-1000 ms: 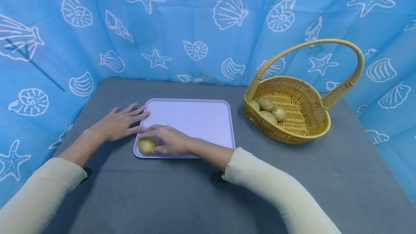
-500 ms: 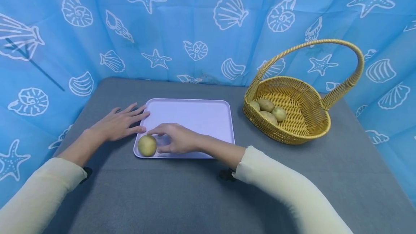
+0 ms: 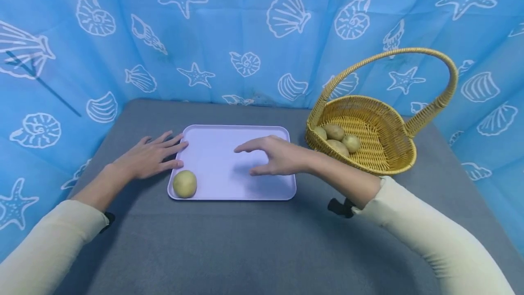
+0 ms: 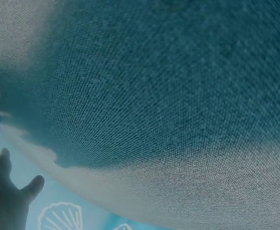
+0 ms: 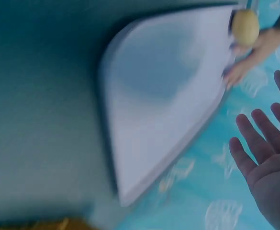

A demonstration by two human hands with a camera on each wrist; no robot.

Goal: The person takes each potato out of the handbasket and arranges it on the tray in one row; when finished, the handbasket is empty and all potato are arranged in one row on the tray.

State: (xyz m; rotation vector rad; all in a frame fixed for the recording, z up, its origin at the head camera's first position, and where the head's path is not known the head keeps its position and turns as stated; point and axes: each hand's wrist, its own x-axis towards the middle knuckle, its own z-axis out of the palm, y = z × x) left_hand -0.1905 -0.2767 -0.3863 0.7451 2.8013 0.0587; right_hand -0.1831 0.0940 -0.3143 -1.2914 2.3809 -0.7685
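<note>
The right hand [image 3: 278, 155] holds nothing; its fingers and thumb stand apart over the right half of the tray [image 3: 229, 149], near the middle of the head view. The left hand [image 3: 151, 156], left of the centre, is also without any grip: its fingers are spread, and the fingertips rest at the tray's left rim. The round yellowish piece [image 3: 185, 184], similar to a potato, sits in the tray's lower left corner, just beside the left thumb. Nobody holds it, so I judge that a push on the tray from the left hand could make it roll along the smooth surface.

Farther, at the right of the frame, the basket [image 3: 376, 140] stands on the grey table [image 3: 229, 249], with several similar pieces [image 3: 334, 134] together at its left side. The right forearm [image 3: 340, 177] crosses in front of its lower rim; whether they touch, I cannot tell. If the arm goes too low, the sleeve or the black device [image 3: 341, 207] at the cuff might catch that rim and tip the basket.
</note>
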